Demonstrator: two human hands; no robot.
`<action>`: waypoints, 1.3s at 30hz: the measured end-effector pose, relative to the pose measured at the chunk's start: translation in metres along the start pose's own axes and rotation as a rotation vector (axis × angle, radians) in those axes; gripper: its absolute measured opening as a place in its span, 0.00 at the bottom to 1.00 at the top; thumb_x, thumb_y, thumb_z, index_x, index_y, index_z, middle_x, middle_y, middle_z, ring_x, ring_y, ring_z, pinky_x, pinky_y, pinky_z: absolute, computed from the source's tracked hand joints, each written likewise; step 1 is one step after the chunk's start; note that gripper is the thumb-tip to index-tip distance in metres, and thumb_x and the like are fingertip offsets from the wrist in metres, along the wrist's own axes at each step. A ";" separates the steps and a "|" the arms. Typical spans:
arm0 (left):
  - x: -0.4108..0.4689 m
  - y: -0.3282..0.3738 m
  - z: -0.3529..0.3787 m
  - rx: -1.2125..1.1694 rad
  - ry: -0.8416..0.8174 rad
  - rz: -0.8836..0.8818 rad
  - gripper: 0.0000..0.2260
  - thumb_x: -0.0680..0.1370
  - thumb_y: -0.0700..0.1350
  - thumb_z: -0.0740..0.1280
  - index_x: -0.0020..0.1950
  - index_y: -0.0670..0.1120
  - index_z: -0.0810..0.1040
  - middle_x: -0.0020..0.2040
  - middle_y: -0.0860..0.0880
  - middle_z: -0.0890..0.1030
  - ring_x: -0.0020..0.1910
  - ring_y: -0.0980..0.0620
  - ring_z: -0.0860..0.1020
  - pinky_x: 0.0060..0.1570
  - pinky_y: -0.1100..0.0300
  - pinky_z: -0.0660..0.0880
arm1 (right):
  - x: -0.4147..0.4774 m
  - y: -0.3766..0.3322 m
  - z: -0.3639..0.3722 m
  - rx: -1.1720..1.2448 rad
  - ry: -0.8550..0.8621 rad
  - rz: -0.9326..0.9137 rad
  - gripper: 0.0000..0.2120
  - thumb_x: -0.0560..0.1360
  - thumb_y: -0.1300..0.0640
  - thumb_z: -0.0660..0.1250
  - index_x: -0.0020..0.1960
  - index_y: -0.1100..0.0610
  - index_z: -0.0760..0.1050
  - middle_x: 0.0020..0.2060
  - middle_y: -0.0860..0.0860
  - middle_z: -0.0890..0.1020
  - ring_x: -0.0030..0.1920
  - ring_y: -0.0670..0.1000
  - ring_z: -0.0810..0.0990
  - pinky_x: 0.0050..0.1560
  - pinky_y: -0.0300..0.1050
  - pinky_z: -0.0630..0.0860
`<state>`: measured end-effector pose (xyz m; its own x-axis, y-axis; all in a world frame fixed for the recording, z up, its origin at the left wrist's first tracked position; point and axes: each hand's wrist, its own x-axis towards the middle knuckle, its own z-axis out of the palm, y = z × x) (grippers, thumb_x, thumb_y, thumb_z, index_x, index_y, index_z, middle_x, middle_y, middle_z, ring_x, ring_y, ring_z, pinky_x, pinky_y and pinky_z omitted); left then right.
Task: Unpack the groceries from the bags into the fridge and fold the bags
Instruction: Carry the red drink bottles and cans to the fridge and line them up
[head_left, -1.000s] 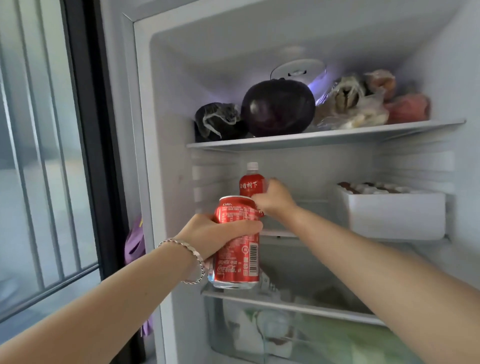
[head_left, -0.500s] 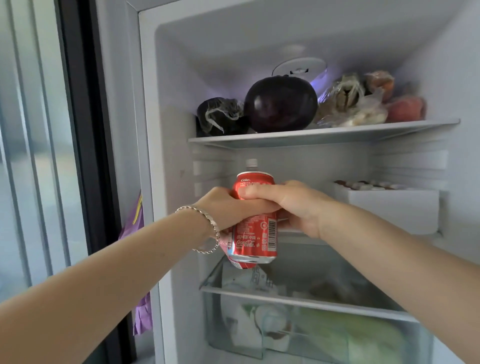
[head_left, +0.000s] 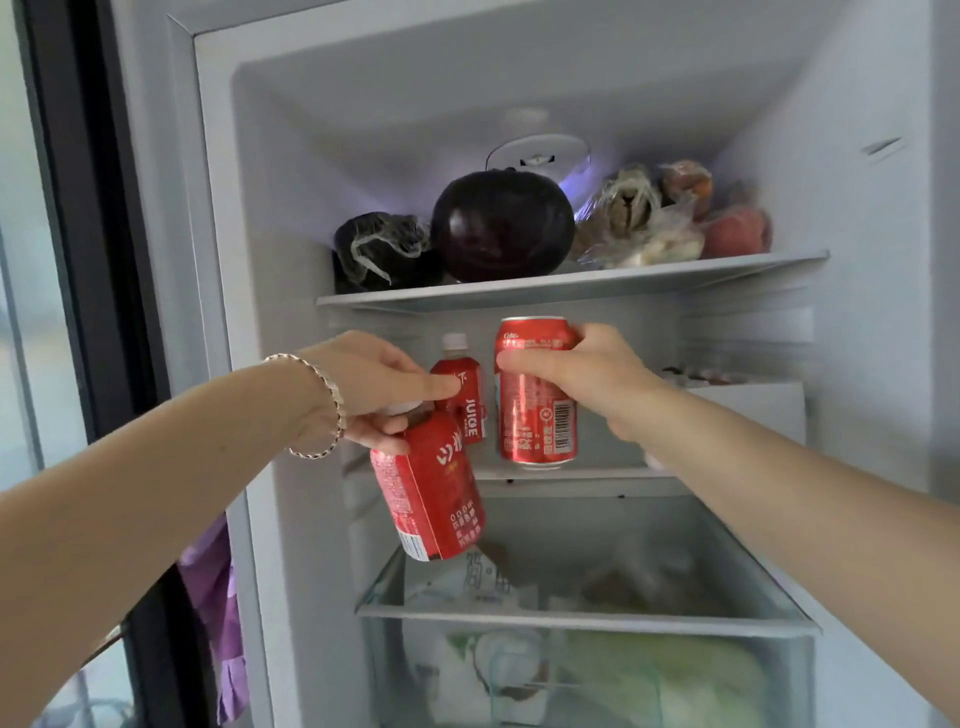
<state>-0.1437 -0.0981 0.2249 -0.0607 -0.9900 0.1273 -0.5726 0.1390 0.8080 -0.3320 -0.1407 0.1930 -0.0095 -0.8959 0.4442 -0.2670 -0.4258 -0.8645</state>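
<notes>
open fridge (head_left: 857, 130): the top shelf (head_left: 571, 286) is crowded with an eggplant (head_left: 501, 226) and bagged food. the middle shelf (head_left: 571, 475) has room left of a white tray (head_left: 748, 410). the right hand (head_left: 587, 379) clamps a red can (head_left: 535, 415) upright there. the left hand (head_left: 363, 395) grips a tilted red bottle (head_left: 431, 493) by its neck at the near edge. a juice bottle (head_left: 462, 395) stands farther in.

At frame centre, a can (head_left: 537, 400) and a bottle (head_left: 434, 493) are showing red; above, an eggplant (head_left: 501, 226) is gleaming dark purple.

held bottle (head_left: 431, 499) cap: mostly under left hand (head_left: 363, 392) | drawer (head_left: 587, 621) contents: blurred, perhaps greens
</notes>
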 end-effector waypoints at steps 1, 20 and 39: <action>0.000 0.003 0.001 0.013 0.058 0.029 0.09 0.71 0.45 0.73 0.44 0.42 0.77 0.20 0.50 0.72 0.17 0.58 0.70 0.19 0.66 0.73 | 0.007 0.006 -0.001 -0.073 0.068 -0.034 0.17 0.64 0.51 0.77 0.49 0.55 0.78 0.41 0.48 0.82 0.41 0.46 0.81 0.37 0.39 0.73; 0.063 0.006 0.029 -0.017 0.510 0.419 0.07 0.75 0.46 0.70 0.43 0.43 0.80 0.32 0.46 0.77 0.25 0.53 0.71 0.25 0.64 0.71 | 0.006 0.043 0.040 -0.472 0.034 -0.403 0.43 0.74 0.46 0.67 0.77 0.53 0.42 0.76 0.47 0.49 0.76 0.49 0.45 0.74 0.48 0.47; 0.205 -0.053 0.059 0.063 0.440 0.327 0.15 0.81 0.40 0.54 0.64 0.43 0.73 0.64 0.43 0.73 0.60 0.45 0.74 0.63 0.57 0.69 | 0.103 0.063 0.093 -0.564 0.009 0.131 0.39 0.76 0.55 0.65 0.75 0.57 0.43 0.65 0.62 0.66 0.65 0.60 0.69 0.65 0.55 0.69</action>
<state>-0.1743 -0.3096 0.1744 0.0963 -0.7904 0.6050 -0.6302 0.4220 0.6517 -0.2605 -0.2720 0.1622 -0.0841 -0.9344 0.3462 -0.7356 -0.1761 -0.6541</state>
